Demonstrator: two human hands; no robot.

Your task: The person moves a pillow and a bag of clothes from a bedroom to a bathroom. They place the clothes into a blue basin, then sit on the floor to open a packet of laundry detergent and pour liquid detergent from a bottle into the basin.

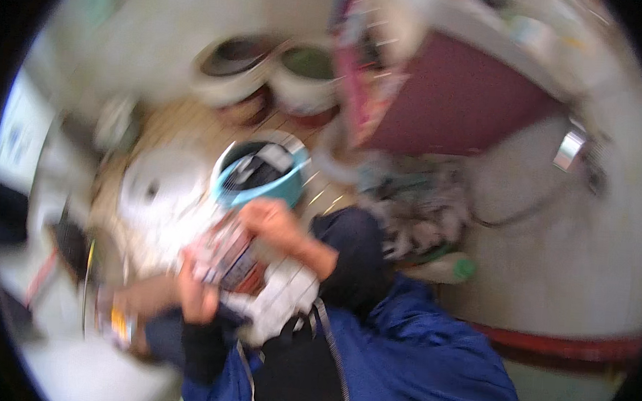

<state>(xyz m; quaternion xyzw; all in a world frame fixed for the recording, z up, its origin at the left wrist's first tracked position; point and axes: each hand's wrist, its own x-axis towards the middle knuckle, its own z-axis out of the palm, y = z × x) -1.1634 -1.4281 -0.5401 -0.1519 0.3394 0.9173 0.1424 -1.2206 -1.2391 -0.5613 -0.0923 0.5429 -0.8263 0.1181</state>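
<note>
My left hand (196, 294) grips the lower left side of a red and white printed plastic bag (230, 261) in front of my body. At the bag's upper edge is my right hand (273, 222), its fingers closed on it. The picture is blurred, so the finger positions are not sharp. Just beyond the right hand stands a light blue plastic basin (278, 190) with dark and white cloth inside. White cloth (289, 291) lies between the bag and my jacket. Left of the blue basin is a large white round item (155, 186), partly washed out by glare.
Two round pale containers (229, 89) (305, 88) stand beyond the basin. A maroon panel (457, 98) rises at upper right. Below it lies a heap of wet-looking cloth (424, 206), with a green-capped bottle (442, 268) nearby. A hose (516, 217) curves along the right.
</note>
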